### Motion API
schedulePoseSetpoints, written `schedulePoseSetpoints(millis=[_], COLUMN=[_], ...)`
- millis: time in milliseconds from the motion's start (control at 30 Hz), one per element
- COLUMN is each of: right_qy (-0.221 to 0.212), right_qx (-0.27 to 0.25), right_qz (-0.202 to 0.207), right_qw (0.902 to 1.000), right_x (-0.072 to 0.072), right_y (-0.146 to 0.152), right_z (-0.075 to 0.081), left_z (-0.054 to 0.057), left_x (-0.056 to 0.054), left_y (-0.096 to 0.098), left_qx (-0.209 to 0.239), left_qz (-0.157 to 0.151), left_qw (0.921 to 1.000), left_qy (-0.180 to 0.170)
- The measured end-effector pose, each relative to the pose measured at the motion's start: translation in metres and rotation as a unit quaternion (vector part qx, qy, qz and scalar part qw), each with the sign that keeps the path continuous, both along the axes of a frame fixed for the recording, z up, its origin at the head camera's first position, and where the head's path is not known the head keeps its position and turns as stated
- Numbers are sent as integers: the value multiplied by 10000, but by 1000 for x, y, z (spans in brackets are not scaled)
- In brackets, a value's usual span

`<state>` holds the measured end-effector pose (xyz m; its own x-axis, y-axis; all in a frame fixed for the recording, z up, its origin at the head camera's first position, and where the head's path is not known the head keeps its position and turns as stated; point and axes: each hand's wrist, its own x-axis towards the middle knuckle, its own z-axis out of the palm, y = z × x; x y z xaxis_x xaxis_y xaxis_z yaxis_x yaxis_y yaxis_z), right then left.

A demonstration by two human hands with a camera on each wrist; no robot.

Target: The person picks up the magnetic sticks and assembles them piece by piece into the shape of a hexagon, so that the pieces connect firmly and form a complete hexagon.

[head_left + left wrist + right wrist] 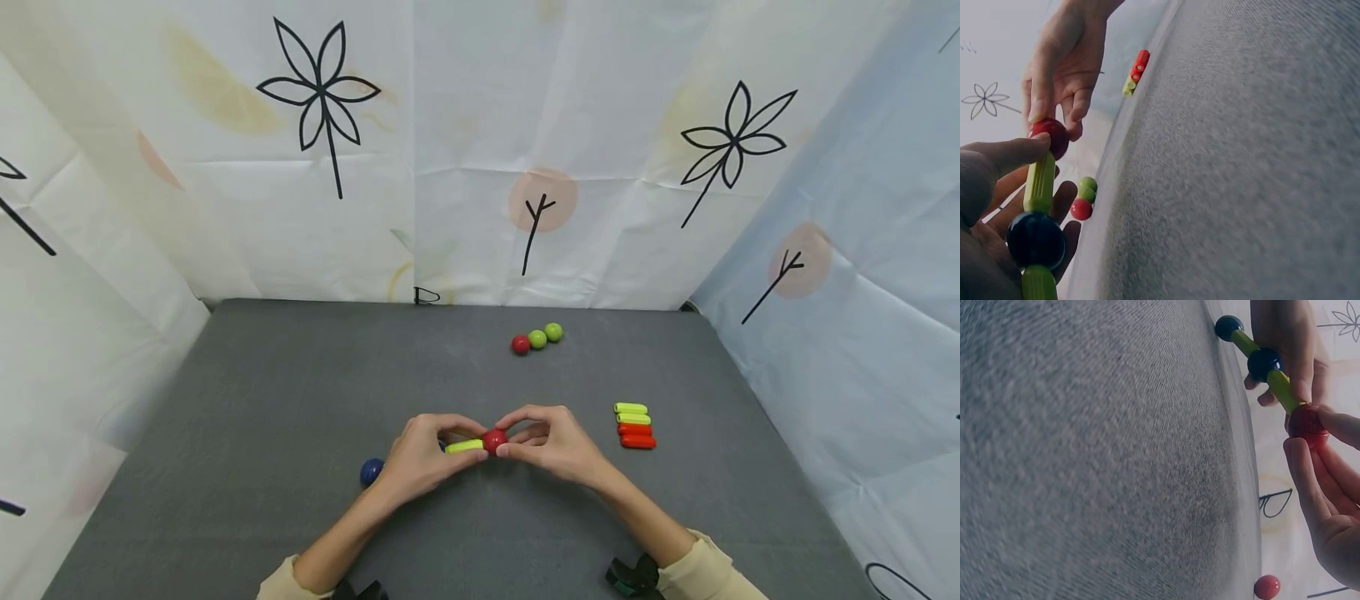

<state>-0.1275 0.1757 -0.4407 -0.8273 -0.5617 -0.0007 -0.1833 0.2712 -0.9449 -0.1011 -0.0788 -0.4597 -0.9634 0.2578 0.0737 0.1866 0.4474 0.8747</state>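
A chain of balls and ribbed rods runs between the two hands. In the right wrist view it goes from an end blue ball (1229,328) through a yellow-green rod (1245,343), a second blue ball (1264,364) and another yellow-green rod (1282,391) to a red ball (1307,422). My left hand (423,454) pinches the rod beside the red ball, thumb tip right at the ball. With thumb and fingertips, my right hand (558,447) holds the red ball from the other side. The left hand hides much of the chain from the head camera.
Farther back on the grey table (315,367) lie a loose red ball (521,344) and two green balls (537,339) in a row. To the right, two yellow-green rods (632,408) and two red rods (637,442) lie side by side. Patterned cloth (465,108) encloses the table.
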Motion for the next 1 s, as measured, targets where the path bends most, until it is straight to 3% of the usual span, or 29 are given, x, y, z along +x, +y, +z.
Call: schedulePoseSetpoints(millis=[267, 467, 633, 833, 1000], right_qy=[-280, -427, -224, 301, 382], right_qx=[-47, -168, -126, -28, 115], right_qz=[-155, -51, -100, -503, -830], right_qw=[9995, 9989, 9996, 9983, 9957], right_x=[2, 1, -5, -17, -29], right_y=[-4, -2, 11, 43, 77], right_z=[4, 4, 10, 18, 20], left_z=[2, 3, 3, 3, 3], left_x=[-3, -3, -3, -3, -2], left_y=[3, 3, 2, 3, 2], left_qx=[130, 306, 259, 161, 156], left_qz=[-48, -13, 35, 77, 115], left_qw=[9999, 9995, 9997, 9998, 9997], left_qy=[-29, -1, -26, -41, -119])
